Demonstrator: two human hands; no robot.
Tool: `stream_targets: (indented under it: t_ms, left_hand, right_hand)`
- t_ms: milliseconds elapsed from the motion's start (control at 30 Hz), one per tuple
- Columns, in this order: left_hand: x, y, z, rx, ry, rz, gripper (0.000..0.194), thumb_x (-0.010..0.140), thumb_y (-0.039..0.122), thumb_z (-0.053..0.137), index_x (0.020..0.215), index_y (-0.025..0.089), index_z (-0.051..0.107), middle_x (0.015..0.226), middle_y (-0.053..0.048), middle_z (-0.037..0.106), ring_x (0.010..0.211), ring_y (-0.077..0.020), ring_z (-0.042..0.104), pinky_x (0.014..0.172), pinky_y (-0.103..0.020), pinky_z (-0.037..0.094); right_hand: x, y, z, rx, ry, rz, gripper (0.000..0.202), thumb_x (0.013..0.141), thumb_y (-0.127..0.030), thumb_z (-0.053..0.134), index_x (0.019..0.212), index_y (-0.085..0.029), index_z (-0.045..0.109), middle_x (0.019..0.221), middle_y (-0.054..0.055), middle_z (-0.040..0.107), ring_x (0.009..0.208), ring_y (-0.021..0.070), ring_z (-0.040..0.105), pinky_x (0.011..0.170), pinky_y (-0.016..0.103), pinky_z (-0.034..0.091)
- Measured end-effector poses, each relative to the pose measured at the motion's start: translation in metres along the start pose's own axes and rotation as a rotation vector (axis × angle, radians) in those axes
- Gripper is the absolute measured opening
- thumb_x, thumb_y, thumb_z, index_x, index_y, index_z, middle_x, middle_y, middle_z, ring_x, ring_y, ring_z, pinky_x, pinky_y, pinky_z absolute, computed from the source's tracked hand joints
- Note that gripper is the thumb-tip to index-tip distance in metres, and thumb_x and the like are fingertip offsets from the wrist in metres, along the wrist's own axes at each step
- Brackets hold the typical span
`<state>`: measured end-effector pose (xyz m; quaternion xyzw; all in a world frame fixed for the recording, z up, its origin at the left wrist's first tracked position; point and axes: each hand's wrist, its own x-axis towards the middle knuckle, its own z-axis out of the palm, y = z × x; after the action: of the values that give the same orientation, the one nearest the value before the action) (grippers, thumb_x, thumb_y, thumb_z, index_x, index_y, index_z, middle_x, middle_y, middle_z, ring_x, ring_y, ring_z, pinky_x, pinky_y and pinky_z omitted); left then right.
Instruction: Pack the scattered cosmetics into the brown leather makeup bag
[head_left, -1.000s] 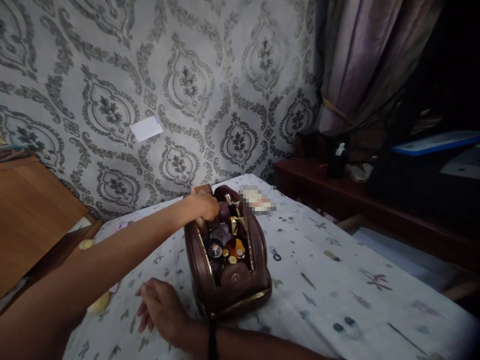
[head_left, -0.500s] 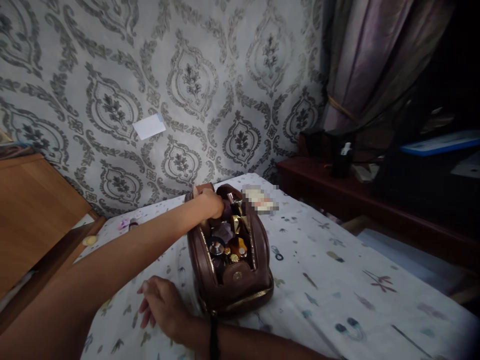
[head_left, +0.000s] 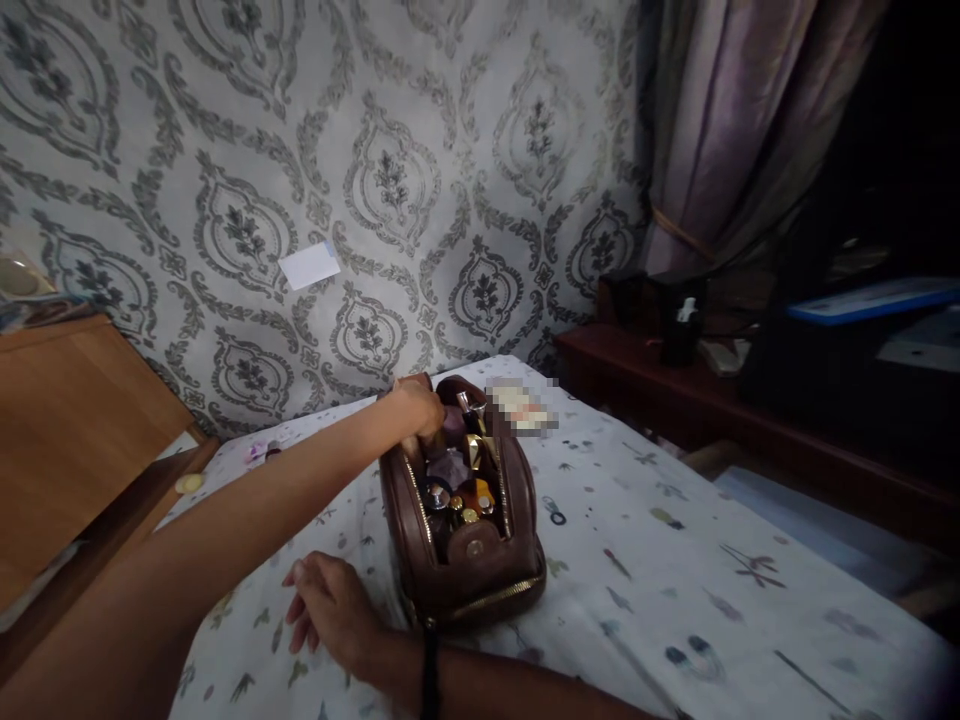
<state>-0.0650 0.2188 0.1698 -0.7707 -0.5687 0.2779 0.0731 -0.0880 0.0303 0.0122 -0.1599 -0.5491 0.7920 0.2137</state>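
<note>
So I'm watching this one through the head camera, and the main thing is a brown leather bag [head_left: 480, 580] sitting unzipped in the middle of a white printed cloth [head_left: 592, 560], gold zip teeth showing along both sides of the opening. My left hand [head_left: 420, 408] is at its far left end, arm stretched in from the left. Fingers are curled downward there, but the tips are hidden, so honestly can't tell if they've got hold of anything.

My right hand [head_left: 330, 608] is nearer, just left of the bag, with nothing in it. Fingers are loose and slightly bent, palm over the cloth, and there's a black band [head_left: 430, 665] on that wrist.

Inside the bag it's pretty packed: a faceted purple item [head_left: 450, 467] midway, a shiny gold piece [head_left: 474, 452] to its right, and an amber item [head_left: 484, 492] toward the near end. A blurred-out item [head_left: 523, 407] lies just right of the bag's far end. Patterned wall [head_left: 465, 110] behind everything.
</note>
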Motion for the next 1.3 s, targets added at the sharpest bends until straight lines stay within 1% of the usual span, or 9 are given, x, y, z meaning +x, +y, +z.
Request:
stream_targets:
  t_ms: [167, 300, 500, 667, 767, 933, 1033, 1133, 1300]
  left_hand:
    - [-0.034, -0.014, -0.039, 0.098, -0.161, -0.061, 0.036, 0.064, 0.043, 0.082, 0.092, 0.021, 0.077, 0.105, -0.011, 0.074, 0.087, -0.0277, 0.066, 0.076, -0.034, 0.051]
    - [-0.054, -0.021, -0.052, -0.008, -0.201, -0.009, 0.041, 0.067, 0.041, 0.078, 0.102, 0.021, 0.074, 0.1, -0.007, 0.073, 0.079, -0.0221, 0.063, 0.066, -0.029, 0.047]
    - [-0.05, -0.031, -0.051, -0.095, -0.227, 0.071, 0.033, 0.065, 0.034, 0.075, 0.095, 0.019, 0.074, 0.086, -0.003, 0.072, 0.074, -0.0186, 0.058, 0.062, -0.026, 0.043]
    - [-0.03, -0.036, -0.054, -0.112, -0.379, 0.076, 0.04, 0.059, 0.031, 0.076, 0.098, 0.019, 0.077, 0.098, -0.005, 0.074, 0.084, -0.022, 0.06, 0.071, -0.029, 0.048]
    - [-0.021, -0.036, -0.05, -0.122, -0.388, 0.065, 0.042, 0.058, 0.029, 0.076, 0.099, 0.021, 0.078, 0.103, -0.004, 0.074, 0.09, -0.0233, 0.061, 0.079, -0.029, 0.049]
    - [-0.017, -0.041, -0.038, -0.144, -0.389, 0.069, 0.044, 0.06, 0.036, 0.077, 0.101, 0.02, 0.078, 0.099, -0.005, 0.074, 0.09, -0.024, 0.061, 0.081, -0.03, 0.049]
    - [-0.018, -0.047, -0.032, -0.186, -0.347, 0.092, 0.048, 0.063, 0.038, 0.075, 0.107, 0.019, 0.075, 0.106, -0.005, 0.073, 0.094, -0.0239, 0.061, 0.08, -0.029, 0.049]
    - [-0.019, -0.056, -0.026, -0.302, -0.229, 0.123, 0.051, 0.066, 0.039, 0.073, 0.114, 0.021, 0.069, 0.115, -0.003, 0.07, 0.101, -0.0223, 0.061, 0.084, -0.026, 0.048]
    - [-0.025, -0.073, -0.013, -0.577, -0.13, 0.182, 0.053, 0.071, 0.039, 0.07, 0.119, 0.019, 0.058, 0.108, -0.003, 0.069, 0.099, -0.0208, 0.061, 0.083, -0.027, 0.048]
  right_hand:
    - [-0.001, -0.004, 0.0, -0.029, 0.01, 0.027, 0.03, 0.102, -0.042, 0.044, 0.088, -0.017, 0.053, 0.06, -0.007, 0.051, 0.036, 0.0044, 0.045, 0.036, 0.017, 0.027]
    - [-0.002, -0.006, 0.0, -0.021, -0.006, 0.024, 0.027, 0.101, -0.039, 0.045, 0.088, -0.017, 0.054, 0.061, -0.007, 0.051, 0.036, 0.0045, 0.045, 0.036, 0.017, 0.027]
    - [-0.002, -0.005, 0.0, -0.029, -0.006, 0.04, 0.023, 0.102, -0.03, 0.042, 0.089, -0.016, 0.055, 0.06, -0.007, 0.051, 0.035, 0.0039, 0.044, 0.035, 0.016, 0.026]
    - [-0.002, -0.008, 0.0, -0.04, -0.003, 0.056, 0.021, 0.101, -0.025, 0.042, 0.087, -0.016, 0.054, 0.059, -0.007, 0.052, 0.034, 0.0038, 0.044, 0.034, 0.016, 0.026]
    - [-0.005, -0.011, -0.001, -0.064, -0.006, 0.053, 0.023, 0.101, -0.023, 0.039, 0.084, -0.017, 0.052, 0.058, -0.007, 0.051, 0.034, 0.0042, 0.043, 0.034, 0.016, 0.025]
    - [-0.006, -0.013, -0.002, -0.098, -0.026, 0.045, 0.024, 0.102, -0.025, 0.038, 0.083, -0.017, 0.052, 0.059, -0.006, 0.051, 0.034, 0.0038, 0.041, 0.033, 0.016, 0.025]
    - [-0.006, -0.012, -0.002, -0.109, -0.025, 0.041, 0.024, 0.101, -0.024, 0.039, 0.082, -0.017, 0.052, 0.058, -0.006, 0.05, 0.035, 0.0037, 0.041, 0.034, 0.015, 0.026]
    - [-0.005, -0.01, -0.001, -0.096, -0.027, 0.042, 0.022, 0.101, -0.024, 0.04, 0.083, -0.017, 0.052, 0.059, -0.007, 0.05, 0.035, 0.0036, 0.042, 0.034, 0.015, 0.026]
    - [-0.005, -0.012, 0.0, -0.068, -0.04, 0.069, 0.023, 0.101, -0.023, 0.04, 0.081, -0.018, 0.05, 0.059, -0.007, 0.05, 0.034, 0.0035, 0.042, 0.034, 0.015, 0.026]
